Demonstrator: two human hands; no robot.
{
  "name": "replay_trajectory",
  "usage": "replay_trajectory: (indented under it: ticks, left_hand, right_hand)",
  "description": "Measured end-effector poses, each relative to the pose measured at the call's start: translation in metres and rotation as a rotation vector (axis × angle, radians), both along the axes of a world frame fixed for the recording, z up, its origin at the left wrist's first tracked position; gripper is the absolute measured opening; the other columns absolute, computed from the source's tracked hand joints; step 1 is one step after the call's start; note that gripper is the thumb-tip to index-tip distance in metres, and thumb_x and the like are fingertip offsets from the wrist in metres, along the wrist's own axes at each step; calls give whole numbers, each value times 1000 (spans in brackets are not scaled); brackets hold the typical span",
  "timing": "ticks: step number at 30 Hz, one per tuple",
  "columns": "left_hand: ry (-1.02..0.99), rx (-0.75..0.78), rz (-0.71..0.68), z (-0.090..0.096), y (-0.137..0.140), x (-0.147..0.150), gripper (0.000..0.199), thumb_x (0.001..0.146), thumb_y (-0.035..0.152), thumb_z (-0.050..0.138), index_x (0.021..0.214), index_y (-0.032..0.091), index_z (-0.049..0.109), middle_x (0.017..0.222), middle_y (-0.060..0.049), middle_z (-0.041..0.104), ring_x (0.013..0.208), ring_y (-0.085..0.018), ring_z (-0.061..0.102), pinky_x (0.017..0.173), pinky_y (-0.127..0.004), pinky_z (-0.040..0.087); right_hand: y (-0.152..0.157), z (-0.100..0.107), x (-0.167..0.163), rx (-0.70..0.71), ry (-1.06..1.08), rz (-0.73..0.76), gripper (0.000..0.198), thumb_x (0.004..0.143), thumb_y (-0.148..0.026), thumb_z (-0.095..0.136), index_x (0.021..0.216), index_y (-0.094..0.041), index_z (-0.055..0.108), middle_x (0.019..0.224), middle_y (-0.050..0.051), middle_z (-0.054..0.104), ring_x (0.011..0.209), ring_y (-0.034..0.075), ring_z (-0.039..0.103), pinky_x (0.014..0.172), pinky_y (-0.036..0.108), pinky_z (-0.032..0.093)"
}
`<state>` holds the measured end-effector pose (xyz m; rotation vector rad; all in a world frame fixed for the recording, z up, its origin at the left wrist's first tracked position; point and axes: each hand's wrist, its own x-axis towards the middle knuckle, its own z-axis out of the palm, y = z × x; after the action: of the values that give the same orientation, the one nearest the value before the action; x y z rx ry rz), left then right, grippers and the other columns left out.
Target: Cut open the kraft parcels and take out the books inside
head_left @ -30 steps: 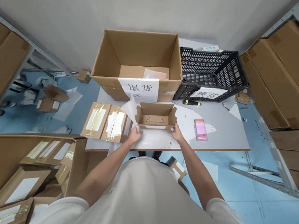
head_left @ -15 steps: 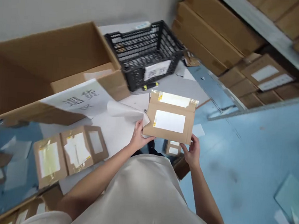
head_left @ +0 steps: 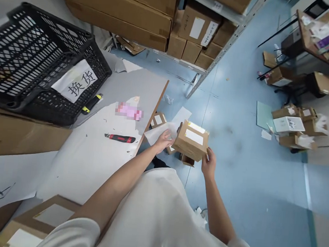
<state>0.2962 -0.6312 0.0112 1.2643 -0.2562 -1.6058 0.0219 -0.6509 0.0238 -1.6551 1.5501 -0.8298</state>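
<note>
My right hand [head_left: 208, 164] grips the right edge of a small cardboard box [head_left: 190, 143] with white labels on its top. The box is tilted and held above the floor, past the table's edge. My left hand [head_left: 163, 142] is closed at a thin white paper sheet [head_left: 154, 133] beside the box's left side. Its thumb comes close to the box; whether it also bears the box I cannot tell. On the table, left of my left hand, lies a red and black utility knife [head_left: 120, 138].
A white-topped table [head_left: 91, 171] carries a black plastic crate [head_left: 97, 62], a yellow and black cutter [head_left: 91, 104] and a blurred pink item [head_left: 129, 111]. Shelving with cartons [head_left: 196, 24] stands ahead. Small boxes [head_left: 159, 119] lie below the table's edge; opened boxes [head_left: 299, 127] sit at right.
My view has swung right, away from the large open carton. The box and both hands have moved from the table's corner to over the floor, and the box now shows its front side.
</note>
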Motion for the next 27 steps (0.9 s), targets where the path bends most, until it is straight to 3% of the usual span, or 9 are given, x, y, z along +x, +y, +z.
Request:
replay_trajectory:
  ticks: [2, 5, 8, 13, 17, 20, 23, 25, 27]
  left_hand:
    - [4, -26, -39, 1, 4, 3, 88, 67, 16, 75, 143, 31, 32, 142, -17, 46, 97, -19, 67, 88, -37, 51]
    - [-96, -33, -55, 4, 17, 14, 76, 71, 21, 75, 138, 25, 40, 123, -15, 62, 87, -18, 70, 90, -40, 48]
    - [-220, -56, 54, 9, 40, 35, 58, 72, 24, 73, 126, 18, 52, 110, -13, 68, 82, -18, 70, 91, -41, 48]
    - [-437, -12, 461, 27, 109, 77, 43, 71, 30, 74, 109, 17, 61, 96, -8, 70, 79, -16, 67, 85, -38, 51]
    - [-603, 172, 916, 44, 208, 90, 43, 73, 29, 71, 112, 17, 58, 108, -11, 66, 87, -17, 65, 85, -35, 51]
    - [-640, 528, 1427, 50, 288, 61, 47, 79, 31, 63, 122, 19, 48, 127, -13, 55, 104, -19, 61, 89, -35, 50]
    - [-394, 855, 1802, 51, 343, 16, 59, 83, 37, 58, 134, 23, 32, 144, -15, 37, 124, -23, 49, 89, -36, 51]
    - [-147, 845, 1930, 50, 365, -2, 67, 84, 45, 56, 138, 24, 23, 147, -17, 32, 125, -25, 48, 83, -35, 53]
    - [-4, 744, 1971, 48, 379, -6, 64, 85, 51, 53, 137, 26, 27, 140, -17, 43, 117, -25, 55, 76, -36, 56]
  right_hand:
    - [-2, -1, 8, 24, -42, -98, 46, 83, -38, 50, 124, -19, 47, 132, 18, 53, 122, 26, 55, 96, 46, 48]
    - [-13, 0, 31, 94, -106, -151, 52, 82, -45, 52, 126, -18, 43, 120, 16, 61, 91, 22, 70, 82, 41, 55]
    - [-31, 3, 69, 185, -134, -49, 51, 82, -52, 51, 120, -18, 47, 97, 10, 68, 57, 15, 65, 58, 33, 55]
    - [-59, 3, 168, 269, -64, 447, 46, 82, -56, 50, 105, -17, 57, 64, 1, 61, 43, 12, 50, 45, 27, 46]
    - [-50, -2, 296, 249, 28, 1040, 53, 81, -55, 54, 117, -16, 56, 71, 3, 65, 57, 17, 60, 58, 34, 52]
    - [14, 3, 400, 227, 99, 1575, 70, 71, -49, 68, 132, -20, 49, 110, 12, 67, 89, 24, 66, 80, 43, 53]
    - [116, 20, 474, 172, 153, 2052, 68, 63, -45, 77, 125, -22, 58, 137, 12, 53, 127, 31, 48, 109, 47, 35]
    - [187, 30, 504, 224, 247, 2248, 64, 72, -48, 70, 129, -22, 56, 141, 11, 50, 133, 29, 43, 113, 46, 29]
    - [252, 35, 520, 296, 338, 2324, 67, 81, -52, 59, 139, -20, 46, 148, 10, 41, 134, 28, 42, 113, 43, 29]
